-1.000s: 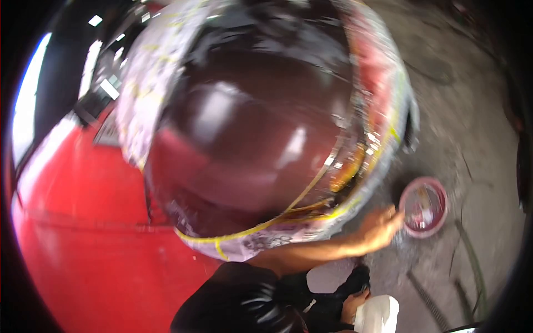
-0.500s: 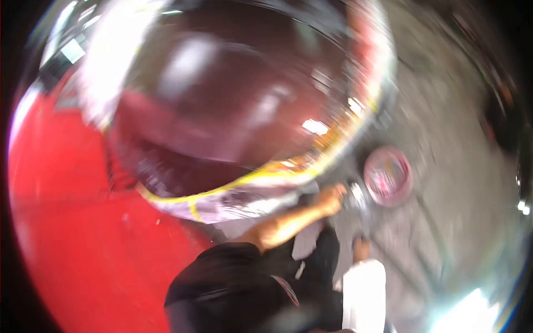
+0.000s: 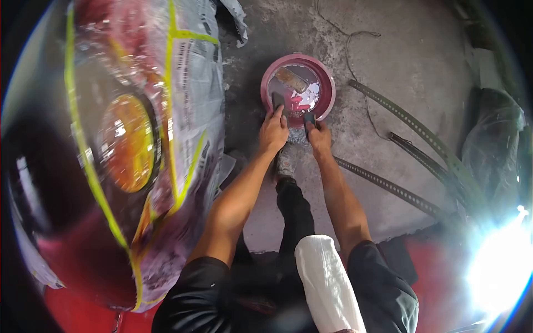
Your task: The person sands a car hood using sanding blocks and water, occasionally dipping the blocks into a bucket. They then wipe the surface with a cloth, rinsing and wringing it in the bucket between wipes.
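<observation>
A round pink basin (image 3: 331, 91) with water in it sits on the concrete floor ahead of me. My left hand (image 3: 273, 131) is at its near left rim, fingers closed on a dark flat piece (image 3: 278, 100) that reaches over the water. At the near right rim, my right hand (image 3: 320, 137) grips a smaller dark pad (image 3: 309, 117). Inside the basin lies a brownish rectangular block (image 3: 291, 79).
To the left stands a glossy dark red car body (image 3: 33, 150) with an orange round lamp (image 3: 130, 143), yellow tape (image 3: 99, 191) and masking newspaper (image 3: 191, 89). Perforated dark strips (image 3: 397, 114) and a thin cord (image 3: 350, 61) lie on the floor at right. A white cloth (image 3: 327, 283) hangs before me.
My view has swung from the car body to the basin, which now lies straight ahead. Both hands are now at the basin with dark pieces in them; earlier only one hand showed, blurred.
</observation>
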Action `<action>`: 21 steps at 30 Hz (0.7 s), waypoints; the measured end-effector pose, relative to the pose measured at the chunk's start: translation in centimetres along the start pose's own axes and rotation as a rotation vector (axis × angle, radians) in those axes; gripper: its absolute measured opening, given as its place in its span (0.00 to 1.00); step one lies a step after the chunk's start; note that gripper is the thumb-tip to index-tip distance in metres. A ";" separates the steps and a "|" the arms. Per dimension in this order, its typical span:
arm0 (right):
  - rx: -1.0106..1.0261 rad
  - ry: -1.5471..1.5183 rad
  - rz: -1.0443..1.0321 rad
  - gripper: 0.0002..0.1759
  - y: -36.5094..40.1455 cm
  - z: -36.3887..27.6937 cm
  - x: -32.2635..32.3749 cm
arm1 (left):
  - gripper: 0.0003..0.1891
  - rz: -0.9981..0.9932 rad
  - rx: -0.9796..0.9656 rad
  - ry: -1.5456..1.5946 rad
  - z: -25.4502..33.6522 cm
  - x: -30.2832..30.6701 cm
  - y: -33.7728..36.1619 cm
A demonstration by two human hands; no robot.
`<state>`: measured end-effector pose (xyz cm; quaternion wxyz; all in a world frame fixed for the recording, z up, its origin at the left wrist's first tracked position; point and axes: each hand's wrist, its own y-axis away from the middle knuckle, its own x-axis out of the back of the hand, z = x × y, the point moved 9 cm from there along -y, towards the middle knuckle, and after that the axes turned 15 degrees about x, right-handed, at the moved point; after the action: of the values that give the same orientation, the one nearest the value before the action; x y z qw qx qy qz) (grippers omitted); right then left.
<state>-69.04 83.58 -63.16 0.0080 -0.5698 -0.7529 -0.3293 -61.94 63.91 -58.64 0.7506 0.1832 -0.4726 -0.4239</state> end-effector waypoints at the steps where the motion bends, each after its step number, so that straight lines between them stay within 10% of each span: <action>1: 0.040 -0.084 -0.029 0.26 -2.3 0.4 -1.7 | 0.22 -0.006 0.007 0.004 0.0 -1.5 -1.9; 6: 0.028 -0.401 -0.259 0.32 -9.3 3.9 -9.2 | 0.28 -0.055 -0.079 -0.061 -1.4 -8.0 -11.2; 8: 0.728 0.974 -0.352 0.30 -10.1 2.0 -10.3 | 0.31 -0.134 -0.072 -0.156 -1.2 -10.4 -12.6; 9: 0.701 1.051 -0.345 0.31 -10.5 2.4 -10.6 | 0.33 -0.184 -0.079 -0.245 -0.7 -10.9 -13.5; 14: 0.396 0.989 -0.716 0.21 -14.1 8.2 -12.7 | 0.34 -0.224 0.150 -0.175 -2.8 -12.6 -16.0; 17: 0.421 0.766 -0.501 0.16 -10.6 -0.5 -7.6 | 0.33 -0.258 0.261 -0.017 -2.8 -11.7 -16.1; 21: 0.411 0.520 -0.423 0.15 -7.0 -6.7 -1.7 | 0.23 0.059 -0.081 0.267 2.3 -7.6 -12.8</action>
<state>-76.94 77.82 -62.00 0.2445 -0.2861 -0.8768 -0.2992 -71.33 62.99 -70.41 0.8258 0.1935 -0.3564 -0.3919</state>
